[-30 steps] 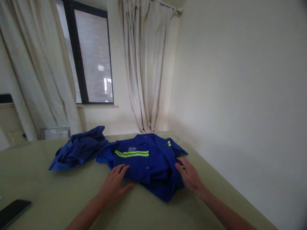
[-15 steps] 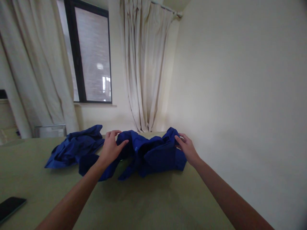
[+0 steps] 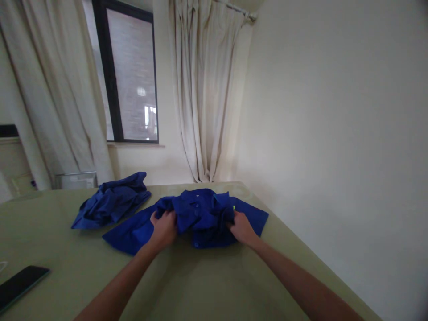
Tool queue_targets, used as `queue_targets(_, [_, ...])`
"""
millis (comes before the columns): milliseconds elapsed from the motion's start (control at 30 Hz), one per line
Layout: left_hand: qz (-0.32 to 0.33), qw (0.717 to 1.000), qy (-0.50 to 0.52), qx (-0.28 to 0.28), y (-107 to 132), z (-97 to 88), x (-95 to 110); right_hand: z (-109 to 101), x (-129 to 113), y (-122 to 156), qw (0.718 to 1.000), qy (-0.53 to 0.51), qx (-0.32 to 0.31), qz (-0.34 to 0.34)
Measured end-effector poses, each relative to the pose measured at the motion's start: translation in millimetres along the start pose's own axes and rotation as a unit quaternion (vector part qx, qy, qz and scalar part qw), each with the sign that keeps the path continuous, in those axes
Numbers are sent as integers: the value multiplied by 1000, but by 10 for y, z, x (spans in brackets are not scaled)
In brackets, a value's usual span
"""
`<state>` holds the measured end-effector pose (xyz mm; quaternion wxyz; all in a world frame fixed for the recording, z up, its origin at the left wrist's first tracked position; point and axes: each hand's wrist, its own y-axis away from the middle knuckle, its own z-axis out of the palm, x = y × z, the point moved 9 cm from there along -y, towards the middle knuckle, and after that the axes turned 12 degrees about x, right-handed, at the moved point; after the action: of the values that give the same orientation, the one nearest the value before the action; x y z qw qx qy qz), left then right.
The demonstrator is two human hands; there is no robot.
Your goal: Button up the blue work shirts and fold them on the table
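Clock centred on the blue shirt (image 3: 205, 227), 12 pointing away from the wearer.

Left to right:

Phone (image 3: 25, 285), about 8 o'clock, well apart from the shirt. Not disturbed over the last second.

Crumpled blue garment (image 3: 113, 200), between 9 and 10. Same heap as before, no hand on it.

First sleeve (image 3: 129, 236), 8 to 9. Now lies out as a flat-ish flap; half a second ago that side was a loose dark fold.

Left hand (image 3: 164, 229), on the shirt at 8 to 9. Fingers curled in, fistful of cloth. One second back it was spread near the lower edge, then up near the collar line, now lower again.

Shirt itself: on the green surface (image 3: 207, 285), mid-view, between the hands. Collar (image 3: 199, 195) has come back into view at 12, button (image 3: 196, 244) at 6. Body bunched. The bright chest band from a second ago is no longer showing.

Right hand (image 3: 243, 228), 3 o'clock. Closed on cloth too, fingertips buried, so exact pinch can't be told. Yellow-green patch (image 3: 234, 208) peeks out just beside it.

Second sleeve (image 3: 257, 216), 3 o'clock, now stretched out flat.

My read: shirt is wider and more symmetric, gripped evenly both sides, but the middle is gathered, so this handling looks mid-way. Slack there could crease.
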<state>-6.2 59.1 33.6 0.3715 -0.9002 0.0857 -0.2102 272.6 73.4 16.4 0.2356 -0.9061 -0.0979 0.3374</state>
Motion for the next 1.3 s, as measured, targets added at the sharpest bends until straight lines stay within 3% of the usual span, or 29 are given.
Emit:
queue_targets(67, [-37,999,-8,37,-338,-307,21,-467,-152,-310,989,-103,107,-9])
queue_targets(133, [-79,993,21,84,-601,-740,60,-938,-195,-530,959,-204,195,15])
queue_targets(233, [-82,984,112,110,-766,-1335,188,-1239,-227,-679,953,-250,162,49])
queue_targets(300, [-107,964,243,34,-716,-1445,224,-1209,-218,-648,958,-269,75,70])
queue_targets(333, [-137,938,317,-22,-640,-1405,228,-1143,-200,-594,957,-280,21,80])
queue_targets(400, [-206,860,446,-137,-408,-1198,256,-954,-118,-419,949,-286,-87,98])
queue_targets(467, [-228,810,493,-223,-136,-916,317,-749,32,-194,952,-242,-160,97])
queue_targets(500, [-209,811,485,-251,-1,-764,350,-647,117,-77,961,-199,-178,78])
queue_targets(533, [-175,829,456,-271,138,-607,374,-545,202,40,971,-146,-182,50])
queue_targets(633, [-54,911,311,-265,584,-163,363,-202,405,398,985,19,-165,-52])
queue_targets(733, [7,915,251,-316,1110,220,382,67,567,590,983,80,-150,-64])
queue_targets(800, [53,899,252,-355,1340,312,466,133,578,539,981,47,-176,-67])
queue_targets(867, [79,887,277,-361,1369,263,536,64,554,332,973,13,-217,-78])
queue_targets(933, [62,901,297,-310,1173,131,480,-187,566,-23,973,11,-211,-90])
queue_targets(1033, [-9,952,256,-170,714,-90,81,-783,758,-610,994,62,-73,-54])
queue_targets(1100, [-41,975,185,-118,509,-147,-265,-973,909,-765,988,146,-40,-35])
queue_targets(1133, [-49,981,143,-118,455,-128,-426,-979,957,-769,981,186,-42,-34])
queue_targets(1200, [-59,980,63,-178,463,18,-706,-835,977,-662,971,227,-66,-42])
queue_targets(1300, [-79,950,-31,-302,652,302,-1017,-378,845,-337,976,178,-116,-41])
